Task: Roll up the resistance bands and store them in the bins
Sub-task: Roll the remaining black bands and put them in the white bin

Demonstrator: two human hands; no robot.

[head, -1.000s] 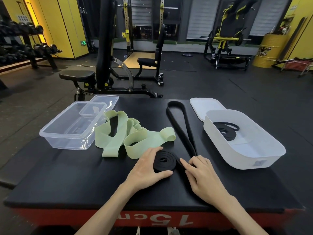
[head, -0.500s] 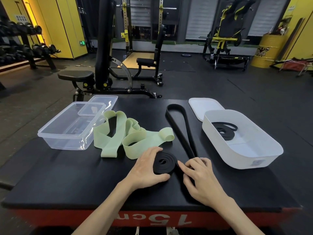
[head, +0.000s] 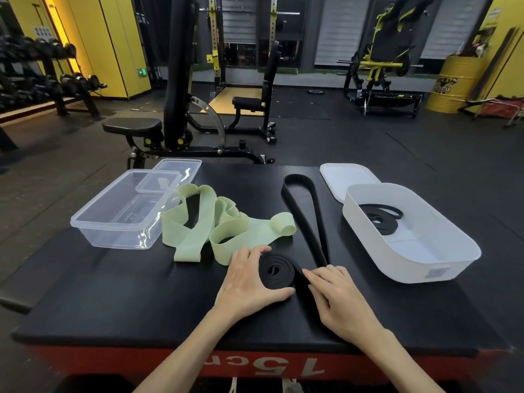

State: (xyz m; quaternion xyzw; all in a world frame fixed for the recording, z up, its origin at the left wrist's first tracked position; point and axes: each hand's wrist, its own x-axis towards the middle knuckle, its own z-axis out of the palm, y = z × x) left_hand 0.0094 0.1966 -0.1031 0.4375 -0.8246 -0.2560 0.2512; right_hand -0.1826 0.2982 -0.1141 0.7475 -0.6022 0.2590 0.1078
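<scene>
Left hand (head: 249, 282) cups the coiled black resistance band (head: 276, 272) so it can't spring open. Right hand (head: 337, 296), at its three o'clock, steadies the tail, pinching or pressing, can't tell.

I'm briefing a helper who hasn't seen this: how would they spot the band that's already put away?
Find the black platform, then the white bin on its right side. A coiled black band lies inside it. The other black band, half rolled, and the loose green band both lie on the platform, outside any bin.
</scene>
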